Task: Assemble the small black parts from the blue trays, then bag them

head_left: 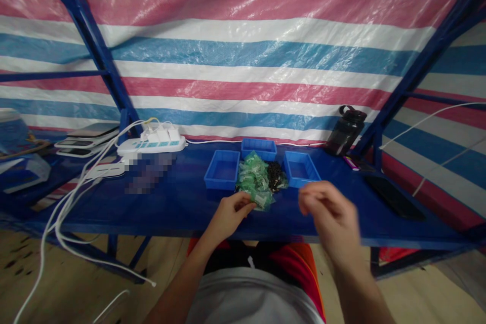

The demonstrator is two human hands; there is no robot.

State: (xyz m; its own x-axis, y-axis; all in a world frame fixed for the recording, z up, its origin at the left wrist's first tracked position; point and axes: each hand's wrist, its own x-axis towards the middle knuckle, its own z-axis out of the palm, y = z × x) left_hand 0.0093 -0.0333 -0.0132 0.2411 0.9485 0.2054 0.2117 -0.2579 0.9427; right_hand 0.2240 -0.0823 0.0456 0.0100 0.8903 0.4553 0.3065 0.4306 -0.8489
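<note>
A heap of small green plastic bags (252,177) lies on the blue table (182,202), with a clump of small black parts (276,174) on its right side. My left hand (230,215) rests at the near edge of the heap, fingers curled in a pinch by a green bag. My right hand (328,212) hovers above the table to the right of the heap, blurred by motion, fingers bent. Three empty blue trays stand around the heap: left tray (222,174), back tray (258,148), right tray (301,167).
A white power strip (152,144) with plugs and white cables (76,197) sits at the left. A dark water bottle (345,131) stands at back right, a black phone (395,197) lies at the right. Blue frame posts and a striped tarp close the back.
</note>
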